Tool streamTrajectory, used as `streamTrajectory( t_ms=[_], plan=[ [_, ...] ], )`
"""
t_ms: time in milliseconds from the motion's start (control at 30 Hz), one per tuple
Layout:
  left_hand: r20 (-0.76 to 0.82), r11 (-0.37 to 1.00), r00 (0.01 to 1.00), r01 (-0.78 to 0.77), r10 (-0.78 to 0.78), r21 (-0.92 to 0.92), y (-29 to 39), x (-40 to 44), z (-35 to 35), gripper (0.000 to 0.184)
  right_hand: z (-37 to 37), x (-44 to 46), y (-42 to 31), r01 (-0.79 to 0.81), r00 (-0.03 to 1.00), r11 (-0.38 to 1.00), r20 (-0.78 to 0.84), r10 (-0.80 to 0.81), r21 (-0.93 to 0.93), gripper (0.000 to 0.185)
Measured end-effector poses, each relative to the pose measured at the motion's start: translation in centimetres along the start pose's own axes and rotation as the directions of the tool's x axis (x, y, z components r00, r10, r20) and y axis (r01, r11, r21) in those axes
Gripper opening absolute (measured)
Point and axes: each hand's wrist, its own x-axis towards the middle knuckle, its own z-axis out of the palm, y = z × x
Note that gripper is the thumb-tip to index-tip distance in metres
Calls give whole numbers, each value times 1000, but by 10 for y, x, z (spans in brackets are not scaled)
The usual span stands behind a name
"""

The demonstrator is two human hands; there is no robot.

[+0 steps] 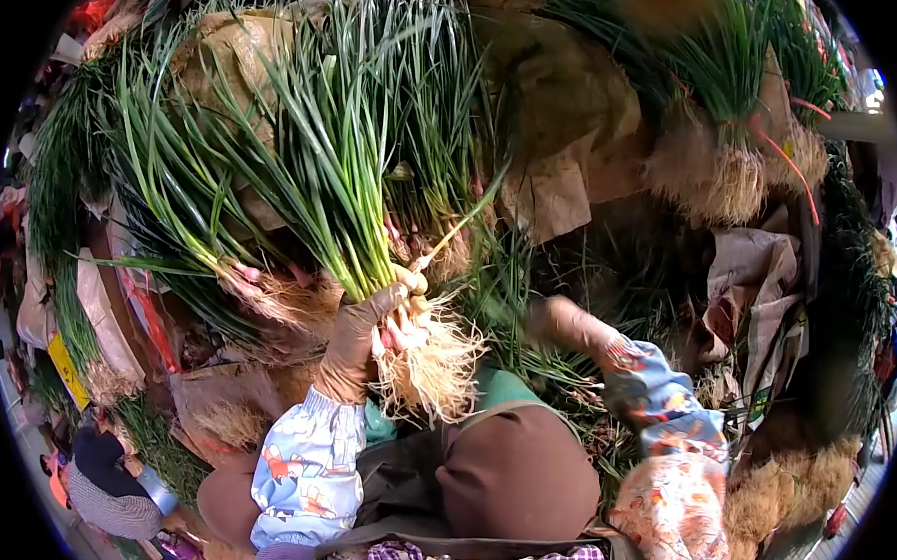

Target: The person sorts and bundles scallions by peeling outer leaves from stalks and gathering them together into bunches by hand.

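My left hand [359, 338] is closed around a bunch of green onions [344, 190], just above their pinkish-white bulbs. Pale, tangled roots hang below the fist, and long green leaves fan upward and left. My right hand [564, 322] is apart from the bunch, over loose green leaves [528, 284] to the right. Motion smears its fingers, so their pose is unclear. More green onions [253, 282] lie behind and left of my left hand, their roots toward me.
Tied bundles of green onions [730, 142] with red ties lie at the upper right. Brown sacking [566, 115] spreads behind the greens, and a crumpled sack [754, 283] sits at right. Root clumps [795, 485] are at lower right. Another person's dark cap [110, 465] shows at lower left.
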Motion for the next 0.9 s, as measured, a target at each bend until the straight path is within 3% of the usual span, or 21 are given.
streamTrajectory(
  t_ms=[67,100,133,167,200,267,300,333,400,467,533,567,600,633,667,700,733,767,800,867,900],
  plan=[
    [31,999,999,-5,6,-50,4,-1,9,23,-3,-31,-11,-150,975,921,208,78,358,12],
    [74,996,997,16,-10,-82,2,1,3,23,-26,-34,-11,-266,964,801,159,214,536,13],
    [117,993,993,41,-28,-112,0,4,-4,23,-74,-30,-10,-304,902,477,88,423,825,17],
    [118,993,992,46,-32,-110,-3,4,-3,23,-115,-24,-9,-117,828,102,41,560,988,22],
    [123,989,991,77,-61,-129,-5,4,-2,23,-144,-11,-9,146,777,-128,-34,629,981,27],
    [164,982,981,131,-107,-137,-3,3,-1,25,-149,34,-5,517,748,-274,-273,605,811,29],
    [102,991,989,118,-111,-69,-1,1,-1,26,-152,56,-4,651,717,-359,-386,580,669,30],
    [37,994,993,108,-108,-5,0,-1,1,27,-155,66,-4,626,779,-642,-311,545,443,30],
    [3,993,996,92,-93,69,5,-2,8,28,-156,62,-11,569,747,-368,-274,606,736,27],
    [-2,960,974,224,-227,166,0,-2,-23,25,-162,58,-25,343,751,-102,-207,627,934,24],
    [-138,972,985,125,-99,201,-14,-2,-9,26,-176,42,-37,351,740,158,-376,557,923,23],
    [-168,975,982,116,-85,188,-16,-1,-10,24,-190,35,-32,252,716,98,-253,651,963,24],
    [-97,992,993,75,-65,105,-17,1,-13,22,-200,33,-25,160,670,27,-129,731,987,25],
    [2,995,999,33,-33,89,-11,2,-13,21,-179,38,-6,174,502,290,-338,796,941,27],
    [102,998,995,-9,2,70,-4,3,-10,20,-159,43,12,81,296,522,-521,801,849,32],
    [108,994,994,-14,26,-107,1,-2,4,21,-140,49,13,-42,292,632,-595,749,774,39],
    [146,992,989,21,-3,-126,5,-2,1,23,-114,61,11,-163,300,719,-660,689,676,48],
    [131,991,991,31,-14,-130,4,-1,-3,27,-98,62,3,-213,491,704,-548,677,678,61],
    [114,990,993,38,-22,-139,2,-1,-7,31,-82,52,-15,-164,537,741,-571,621,651,63],
    [90,995,993,86,-81,-52,6,1,-5,58,-13,18,-46,-232,744,881,-508,433,412,61],
    [129,992,988,94,-83,-88,4,3,-6,62,17,-7,-63,-230,785,840,-416,458,491,59]
  ],
)
